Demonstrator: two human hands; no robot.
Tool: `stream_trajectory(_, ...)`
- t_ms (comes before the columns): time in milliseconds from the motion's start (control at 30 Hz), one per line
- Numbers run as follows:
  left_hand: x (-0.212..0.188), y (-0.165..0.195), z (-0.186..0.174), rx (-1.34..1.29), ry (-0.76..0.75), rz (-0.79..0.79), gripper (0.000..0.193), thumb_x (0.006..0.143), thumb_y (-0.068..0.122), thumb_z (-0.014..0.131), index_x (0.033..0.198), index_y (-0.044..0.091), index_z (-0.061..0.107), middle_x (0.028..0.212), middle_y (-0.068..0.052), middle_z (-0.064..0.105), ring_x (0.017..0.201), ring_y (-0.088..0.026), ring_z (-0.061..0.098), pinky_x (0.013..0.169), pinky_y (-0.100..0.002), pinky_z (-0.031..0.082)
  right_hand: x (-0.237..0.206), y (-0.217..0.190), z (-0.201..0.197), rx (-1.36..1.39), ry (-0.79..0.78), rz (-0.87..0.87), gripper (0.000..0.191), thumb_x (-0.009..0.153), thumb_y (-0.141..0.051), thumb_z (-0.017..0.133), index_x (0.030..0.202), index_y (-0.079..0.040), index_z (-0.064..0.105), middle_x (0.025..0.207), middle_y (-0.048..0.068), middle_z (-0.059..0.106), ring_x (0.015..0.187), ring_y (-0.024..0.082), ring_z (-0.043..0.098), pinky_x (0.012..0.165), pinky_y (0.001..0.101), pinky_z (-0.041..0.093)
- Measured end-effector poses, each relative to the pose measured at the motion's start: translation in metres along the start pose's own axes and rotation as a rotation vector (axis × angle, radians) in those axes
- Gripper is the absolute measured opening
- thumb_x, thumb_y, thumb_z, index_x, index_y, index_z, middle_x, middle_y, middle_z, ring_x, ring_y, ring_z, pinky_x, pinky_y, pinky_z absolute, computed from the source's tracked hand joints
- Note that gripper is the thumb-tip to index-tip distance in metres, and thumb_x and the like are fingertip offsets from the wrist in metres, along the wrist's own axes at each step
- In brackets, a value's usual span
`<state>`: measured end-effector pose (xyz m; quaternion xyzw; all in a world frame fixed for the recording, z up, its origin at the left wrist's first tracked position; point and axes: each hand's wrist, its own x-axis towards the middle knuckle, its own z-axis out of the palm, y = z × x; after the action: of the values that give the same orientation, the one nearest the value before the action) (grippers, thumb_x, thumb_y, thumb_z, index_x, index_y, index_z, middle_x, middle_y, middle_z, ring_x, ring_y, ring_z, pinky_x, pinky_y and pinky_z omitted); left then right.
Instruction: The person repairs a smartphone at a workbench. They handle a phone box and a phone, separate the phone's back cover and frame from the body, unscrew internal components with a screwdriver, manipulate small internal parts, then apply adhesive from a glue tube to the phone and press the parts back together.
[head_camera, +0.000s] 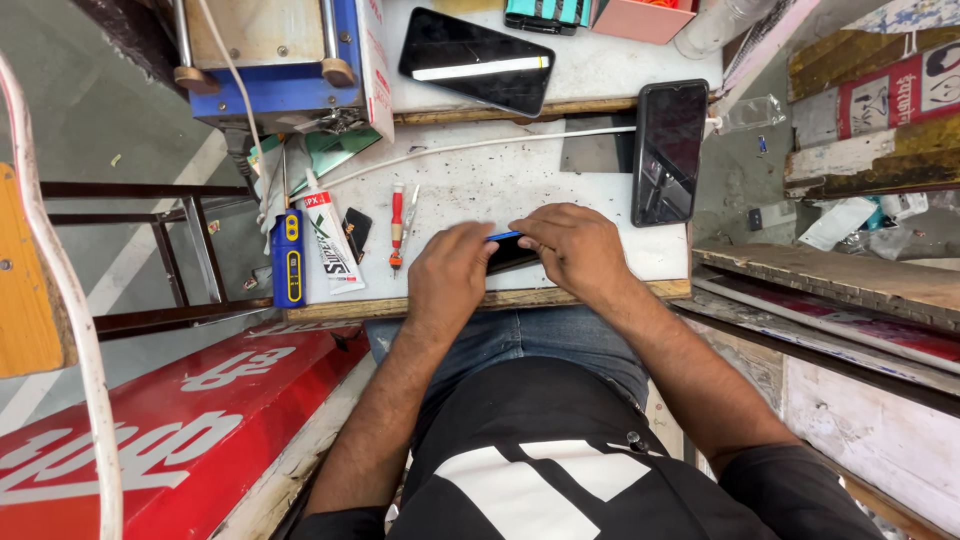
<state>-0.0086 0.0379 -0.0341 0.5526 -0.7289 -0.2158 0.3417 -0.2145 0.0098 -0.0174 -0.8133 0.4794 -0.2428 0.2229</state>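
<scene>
1. While both hands met at the near edge of the counter (560, 170), they had a dark phone (510, 255) pinned between them, lying flat just inside the wooden lip.
2. The left hand (450, 275) was curled down over the phone's left end, fingers bent and pressing on it.
3. The right hand (575, 245) covered the right end, fingertips pinched shut on a thin blue tool (503, 237) laid along the phone's top edge.
4. Left of the hands, a red-handled screwdriver (396, 228) lay beside metal tweezers (410, 212), both pointing toward the person.
5. Further left sat a small black chip (356, 230), a white glue tube (328, 240) and a blue-and-yellow device (288, 258) at the counter's corner.
6. To the right, well apart from the hands, a black phone (668, 150) lay screen up, a white cable (480, 146) running to it.
7. Up top, another dark phone (476, 60) rested near a blue machine (275, 65).
</scene>
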Motion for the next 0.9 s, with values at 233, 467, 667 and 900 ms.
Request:
stream_trajectory(233,-0.009,-0.010,-0.007,-0.309,-0.106,-0.235,0.022,0.099,0.010,0.065,0.121,0.007,0.071,0.112,-0.014,0.074,0.098,-0.031,0.074,0.081,-0.038,0.059,-0.006,0.000,0.005,0.026,0.064,0.015,0.022,0.088,-0.006,0.076,0.109,-0.012,0.080,0.101,0.005,0.078,0.098,0.023,0.072,0.082,0.0367,0.058)
stream_trajectory(467,-0.015,-0.005,-0.008,-0.166,-0.113,-0.238,0.021,0.097,0.012,0.068,0.117,0.010,0.073,0.100,-0.011,0.074,0.081,-0.028,0.074,0.068,-0.037,0.058,-0.006,-0.007,-0.001,-0.247,0.022,-0.165,0.031,0.083,-0.015,0.074,0.114,-0.014,0.079,0.101,0.003,0.078,0.101,0.022,0.072,0.102,0.0495,0.044)
stream_trajectory(667,-0.018,0.000,-0.006,-0.123,-0.064,-0.208,0.020,0.098,0.011,0.068,0.117,0.009,0.072,0.098,-0.011,0.072,0.082,-0.028,0.073,0.067,-0.038,0.058,-0.005,-0.009,0.010,-0.113,-0.021,-0.082,0.021,0.093,-0.018,0.074,0.114,-0.016,0.078,0.101,0.000,0.078,0.094,0.020,0.071,0.097,0.0404,0.044)
stream_trajectory(900,-0.018,-0.002,-0.006,-0.202,-0.012,-0.160,0.027,0.098,0.014,0.070,0.124,0.007,0.070,0.103,-0.014,0.073,0.087,-0.029,0.073,0.073,-0.037,0.058,-0.010,-0.013,0.011,-0.092,0.022,-0.018,0.018,0.090,-0.016,0.078,0.108,-0.017,0.079,0.094,0.002,0.078,0.090,0.019,0.071,0.091,0.0389,0.043)
